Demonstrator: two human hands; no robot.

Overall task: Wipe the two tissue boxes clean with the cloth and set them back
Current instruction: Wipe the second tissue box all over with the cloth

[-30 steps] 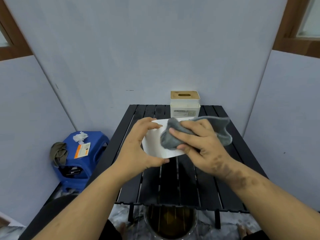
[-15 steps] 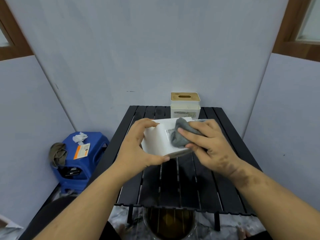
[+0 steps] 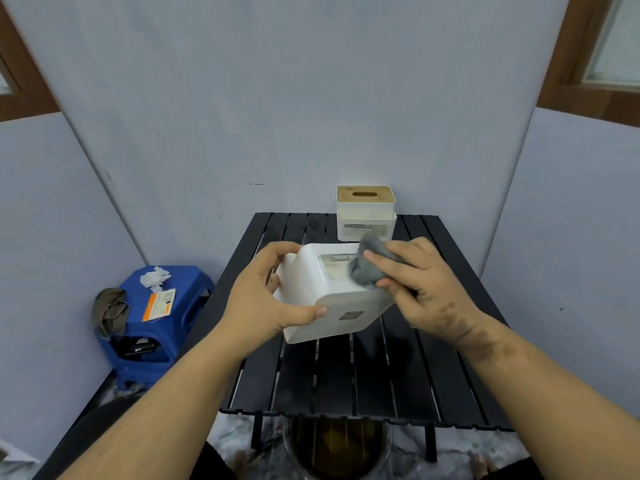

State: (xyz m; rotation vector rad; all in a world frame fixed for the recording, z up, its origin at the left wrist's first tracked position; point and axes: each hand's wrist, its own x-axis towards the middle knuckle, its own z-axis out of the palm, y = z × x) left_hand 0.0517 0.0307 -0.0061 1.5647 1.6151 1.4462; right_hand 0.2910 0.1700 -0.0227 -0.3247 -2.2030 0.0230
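Observation:
My left hand (image 3: 263, 292) grips a white tissue box (image 3: 329, 296) by its left end and holds it tilted above the black slatted table (image 3: 346, 375). Its labelled side faces up and back. My right hand (image 3: 422, 282) holds a bunched grey cloth (image 3: 367, 268) and presses it against the upper right part of that box. A second white tissue box (image 3: 366, 216) with a wooden slotted lid stands upright at the table's far edge, just behind my hands.
A blue plastic stool (image 3: 152, 327) stands left of the table, with crumpled tissue, an orange-and-white packet and an olive rag on it. Grey partition walls close in on three sides. A round container (image 3: 339, 448) sits on the floor under the table's near edge.
The box has turned in my left hand, so its labelled side and one end now show. The cloth has bunched up and moved to the box's upper right.

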